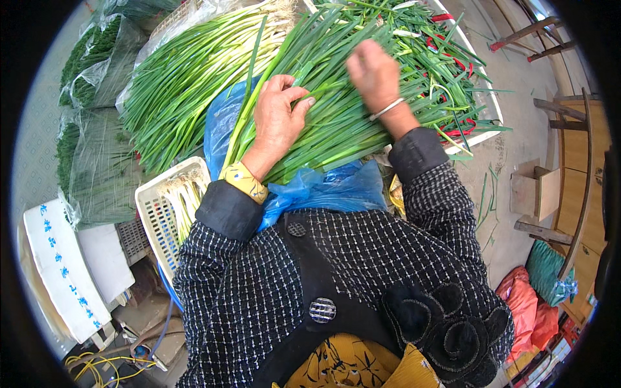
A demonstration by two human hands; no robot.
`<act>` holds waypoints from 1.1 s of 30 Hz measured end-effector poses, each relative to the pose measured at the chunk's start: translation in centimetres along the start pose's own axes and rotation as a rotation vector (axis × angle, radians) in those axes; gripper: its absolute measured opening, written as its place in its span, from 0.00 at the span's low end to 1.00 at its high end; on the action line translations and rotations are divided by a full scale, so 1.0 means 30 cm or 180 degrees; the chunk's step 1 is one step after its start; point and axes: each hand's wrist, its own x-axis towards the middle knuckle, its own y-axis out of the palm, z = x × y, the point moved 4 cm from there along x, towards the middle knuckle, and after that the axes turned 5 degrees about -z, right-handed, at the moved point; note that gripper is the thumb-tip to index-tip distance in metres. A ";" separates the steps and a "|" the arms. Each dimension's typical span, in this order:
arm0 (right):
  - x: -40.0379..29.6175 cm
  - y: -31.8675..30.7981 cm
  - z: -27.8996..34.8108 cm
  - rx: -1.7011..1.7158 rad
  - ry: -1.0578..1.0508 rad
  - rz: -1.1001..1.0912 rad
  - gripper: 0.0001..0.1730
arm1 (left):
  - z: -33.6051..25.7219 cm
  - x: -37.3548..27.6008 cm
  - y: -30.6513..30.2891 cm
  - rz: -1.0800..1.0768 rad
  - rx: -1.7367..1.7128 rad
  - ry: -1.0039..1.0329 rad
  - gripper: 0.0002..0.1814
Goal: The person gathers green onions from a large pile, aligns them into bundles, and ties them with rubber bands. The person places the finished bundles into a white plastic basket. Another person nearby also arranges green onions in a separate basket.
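A loose heap of long green leafy stalks, possibly garlic chives or leeks (pixel 320 131), lies across my lap on a blue plastic bag (pixel 335 186). My left hand (pixel 281 114) rests on the stalks at the heap's left side, thumb apart from the fingers; whether it grips any is unclear. Over the heap's right part is my right hand (pixel 376 72), blurred, its fingers curled; what it holds cannot be told. Beyond it, a white crate (pixel 490 104) holds green leaves with red ties. At the upper left lies a pile of green onions (pixel 194 82), white root ends pointing away.
A cream perforated plastic basket (pixel 157 233) with white-stemmed onions stands by my left forearm. Bagged greens (pixel 104 160) and a white foam box (pixel 63 271) are farther left. On the right are a small wooden box (pixel 536 191), wooden stool legs (pixel 577 194) and red plastic bags (pixel 524 310).
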 end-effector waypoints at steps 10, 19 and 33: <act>0.078 -0.334 -0.312 -0.1700 0.0677 0.0724 0.16 | 0.034 -0.001 0.015 -0.0151 -0.0379 -0.0270 0.11; -0.039 -0.061 -0.053 0.0050 -0.0027 0.1334 0.12 | -0.035 0.019 0.008 0.0275 0.0531 0.0103 0.29; -0.015 -0.033 -0.001 0.0480 -0.0393 0.1287 0.09 | -0.006 0.039 0.005 0.0395 -0.0021 -0.0615 0.27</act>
